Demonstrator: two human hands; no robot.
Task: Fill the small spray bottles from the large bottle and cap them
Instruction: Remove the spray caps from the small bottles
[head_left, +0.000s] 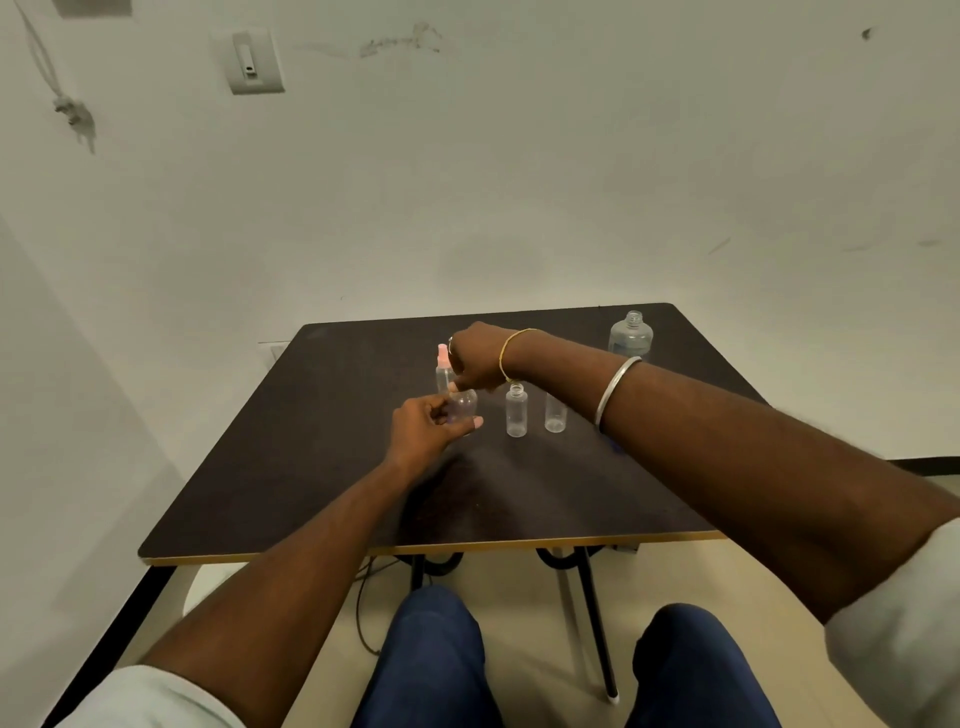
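My left hand (426, 431) grips a small clear spray bottle (462, 407) standing on the dark table (311, 467). My right hand (475, 358) is closed over that bottle's top, hiding whatever it pinches there. Just behind stands a small bottle with a pink spray cap (443, 366). To the right, an uncapped small bottle (516, 410) stands upright, and another small bottle (555, 415) is partly hidden by my right forearm. The large clear bottle (630, 335), without a cap, stands at the back right of the table.
The table stands against a white wall, its light front edge (431, 551) near my knees (431, 649). Black table legs and a cable show below. A wall switch plate (249, 61) is high on the left.
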